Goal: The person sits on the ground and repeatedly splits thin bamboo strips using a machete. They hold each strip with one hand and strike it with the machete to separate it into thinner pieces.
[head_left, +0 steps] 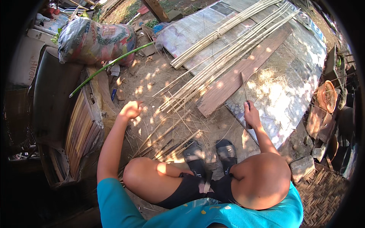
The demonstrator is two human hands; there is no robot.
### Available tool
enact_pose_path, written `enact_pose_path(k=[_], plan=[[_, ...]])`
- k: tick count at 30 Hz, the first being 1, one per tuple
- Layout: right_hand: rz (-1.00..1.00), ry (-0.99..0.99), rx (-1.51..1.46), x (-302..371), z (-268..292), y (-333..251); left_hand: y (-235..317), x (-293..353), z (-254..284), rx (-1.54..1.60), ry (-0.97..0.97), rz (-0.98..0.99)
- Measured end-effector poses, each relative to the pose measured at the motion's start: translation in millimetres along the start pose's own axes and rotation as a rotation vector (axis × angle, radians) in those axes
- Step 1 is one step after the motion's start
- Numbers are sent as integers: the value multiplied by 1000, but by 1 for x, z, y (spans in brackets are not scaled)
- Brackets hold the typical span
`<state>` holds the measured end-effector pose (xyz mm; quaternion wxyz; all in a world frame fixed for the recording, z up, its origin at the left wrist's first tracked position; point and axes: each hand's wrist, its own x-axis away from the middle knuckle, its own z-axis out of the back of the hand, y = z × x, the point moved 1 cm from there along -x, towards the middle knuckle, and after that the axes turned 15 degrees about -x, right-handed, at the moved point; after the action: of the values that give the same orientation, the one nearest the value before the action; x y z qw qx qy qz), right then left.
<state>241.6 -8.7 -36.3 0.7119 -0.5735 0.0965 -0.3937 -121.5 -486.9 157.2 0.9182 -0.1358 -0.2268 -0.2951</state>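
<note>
My right hand (251,114) is wrapped round the dark handle of a knife (244,87). Its long, thin blade points away from me, with the tip over a brown wooden plank (243,72). On the left, my left hand (131,110) is held above the dirt with its fingers curled closed; whatever they may pinch is too small to make out. Between my hands lie long, pale bamboo strips (213,78), their near ends spread over the ground. A bundle of similar strips (218,32) rests farther away on a printed sheet (296,81).
A green stalk (110,68) slants past a stuffed plastic sack (97,40) at far left. Loose strip offcuts (167,142) lie before my feet. An orange basket (327,96), stones (303,167) and a woven mat (323,195) are at right.
</note>
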Motion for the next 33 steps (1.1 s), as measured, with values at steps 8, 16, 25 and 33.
enact_pose_path(k=[8, 16, 25, 33], plan=[[-48, -30, -82, 17, -6, -18, 205, -281, 8, 33, 189, -162], [-170, -70, -32, 23, 19, -33, 254, -341, -41, 81, 148, -20], [-82, -20, -83, 29, 3, -23, 189, -217, 161, 531, 1054, -148], [259, -615, 198, 68, -35, -91, 334, -222, 126, 606, -144, -231]])
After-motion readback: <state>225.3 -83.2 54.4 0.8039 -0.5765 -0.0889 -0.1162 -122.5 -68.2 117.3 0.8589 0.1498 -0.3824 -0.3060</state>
